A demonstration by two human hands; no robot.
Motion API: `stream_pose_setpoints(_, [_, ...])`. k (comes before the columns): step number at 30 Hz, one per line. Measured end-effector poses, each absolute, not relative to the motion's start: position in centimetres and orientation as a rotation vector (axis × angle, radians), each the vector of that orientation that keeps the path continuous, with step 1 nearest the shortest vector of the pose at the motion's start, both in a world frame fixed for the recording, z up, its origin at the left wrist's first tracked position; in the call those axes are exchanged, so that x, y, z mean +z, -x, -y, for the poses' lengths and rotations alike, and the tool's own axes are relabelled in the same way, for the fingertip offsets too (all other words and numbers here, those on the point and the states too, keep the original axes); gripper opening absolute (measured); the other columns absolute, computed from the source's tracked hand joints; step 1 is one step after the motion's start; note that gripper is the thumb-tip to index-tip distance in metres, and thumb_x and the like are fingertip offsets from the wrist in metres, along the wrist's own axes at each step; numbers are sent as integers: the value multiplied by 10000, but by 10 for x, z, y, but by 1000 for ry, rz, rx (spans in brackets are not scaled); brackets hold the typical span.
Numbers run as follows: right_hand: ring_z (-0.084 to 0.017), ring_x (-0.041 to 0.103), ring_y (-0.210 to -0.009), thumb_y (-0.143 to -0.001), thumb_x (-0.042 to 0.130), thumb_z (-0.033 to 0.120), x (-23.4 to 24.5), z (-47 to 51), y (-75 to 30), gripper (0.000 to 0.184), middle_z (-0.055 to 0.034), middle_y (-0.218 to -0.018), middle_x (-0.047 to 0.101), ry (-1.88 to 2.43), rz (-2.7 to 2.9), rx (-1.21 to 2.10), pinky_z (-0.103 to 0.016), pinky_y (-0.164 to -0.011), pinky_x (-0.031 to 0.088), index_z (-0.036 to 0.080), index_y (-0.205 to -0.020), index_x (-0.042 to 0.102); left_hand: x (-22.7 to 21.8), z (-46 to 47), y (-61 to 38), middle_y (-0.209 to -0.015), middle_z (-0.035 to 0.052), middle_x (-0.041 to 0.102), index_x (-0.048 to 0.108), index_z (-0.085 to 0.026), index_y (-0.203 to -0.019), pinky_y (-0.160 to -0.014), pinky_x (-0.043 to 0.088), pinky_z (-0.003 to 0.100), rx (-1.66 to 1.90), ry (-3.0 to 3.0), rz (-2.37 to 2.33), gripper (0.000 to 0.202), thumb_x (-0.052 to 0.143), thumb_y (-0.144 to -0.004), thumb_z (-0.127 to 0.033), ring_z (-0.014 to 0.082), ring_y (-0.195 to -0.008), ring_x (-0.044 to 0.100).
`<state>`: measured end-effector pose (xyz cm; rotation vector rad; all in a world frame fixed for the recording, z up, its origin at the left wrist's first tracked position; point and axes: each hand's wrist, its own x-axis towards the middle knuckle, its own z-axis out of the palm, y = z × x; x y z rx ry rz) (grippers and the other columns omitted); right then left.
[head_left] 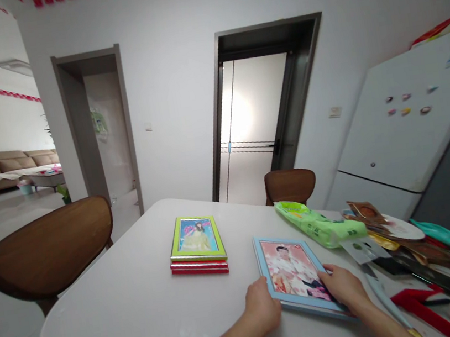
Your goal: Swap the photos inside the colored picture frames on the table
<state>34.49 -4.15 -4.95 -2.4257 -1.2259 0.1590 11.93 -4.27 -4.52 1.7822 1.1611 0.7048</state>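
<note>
A light blue picture frame (276, 289) lies at a slant on the white table, with a printed photo on a pink background inside it. My left hand (262, 304) is closed on its near left corner, fingers mostly hidden. Across from it, my right hand (345, 287) grips the right edge, thumb on top and the other fingers out of sight. Whether a second frame lies under the blue one I cannot tell. To the left, a lime green picture frame (219, 237) with a photo of a person in a pale gown rests on a stack of red frames (199, 268).
Behind the blue frame lies a green soft pack (320, 225). Clutter, including a red item (422, 305) and a teal item (448, 237), covers the right side of the white table (116, 317). Wooden chairs (51, 246) stand at the left and back; a white fridge (394, 122) is beyond.
</note>
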Motion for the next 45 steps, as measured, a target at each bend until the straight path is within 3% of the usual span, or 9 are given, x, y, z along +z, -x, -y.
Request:
stream_pose_setpoints(5, [-298,578,-873,-680,409,271,-49,42,-339,419,-187,-927,631,2480,1312,69,-378,-739,425,60,-983,606,-42,37,-88,-1055,97,573,553,-123,-1012,-889,351,324,742,-1729,-1148,420,633,-604,-69,248,-1015,488])
stream_pose_setpoints(9, [-335,503,-981,-742,338,295,-39,31,-290,468,-216,-1112,524,2380,1443,-73,-486,-772,372,70,-1118,501,-42,15,-40,-1108,81,509,497,-136,-1061,-863,374,416,888,-1566,-1200,304,574,-774,-199,223,-1000,487])
stream_pose_setpoints(12, [-207,470,-1041,-773,355,293,-33,11,-217,381,-102,-1101,558,2061,1805,-81,-333,-879,332,139,-1070,535,-43,-1,-7,-1077,63,506,483,-153,-1061,-757,448,399,984,-1383,-1232,245,478,-848,-273,198,-908,531])
stream_pose_setpoints(17, [-206,445,-1019,-704,521,270,-27,-19,-110,392,-75,-1092,543,1685,2128,-121,-324,-843,311,207,-1090,507,-49,-3,23,-1061,64,512,477,-149,-1067,-732,462,379,1062,-1080,-1178,255,485,-844,-273,190,-878,542])
stream_pose_setpoints(24, [-196,491,-848,-676,560,232,-21,15,-77,158,-50,-847,571,1504,2291,-124,-336,-764,331,205,-830,580,-46,8,37,-979,63,566,508,-130,-1013,-718,472,319,1317,-749,-965,209,464,-850,-253,171,-838,571])
stream_pose_setpoints(30, [-232,394,-1101,-756,433,408,-17,55,-96,402,-103,-1163,474,1406,1814,211,-410,-918,301,187,-1087,490,-28,55,36,-917,70,632,542,-115,-989,-738,467,279,1500,-767,-826,272,548,-739,-223,218,-864,586])
stream_pose_setpoints(35, [-211,397,-1140,-773,345,494,4,83,-115,531,-42,-1290,387,1335,1161,777,-368,-851,410,265,-1251,304,-1,113,46,-995,81,624,553,-147,-1048,-776,462,286,1409,-1452,-836,324,552,-726,-182,232,-903,578])
stream_pose_setpoints(39, [-213,519,-1022,-754,363,504,6,114,-123,592,-42,-1199,503,1294,996,1008,-313,-728,485,289,-1288,222,-7,136,48,-1112,117,564,420,-156,-1197,-865,419,265,1322,-2522,-584,388,452,-812,-190,203,-1034,514])
stream_pose_setpoints(45, [-220,593,-891,-652,550,340,-27,116,-128,785,-100,-1081,582,1345,1048,1230,-352,-747,474,161,-1308,158,-65,141,28,-880,16,675,579,-194,-913,-771,483,204,1520,-2967,-630,168,423,-853,-209,154,-860,615])
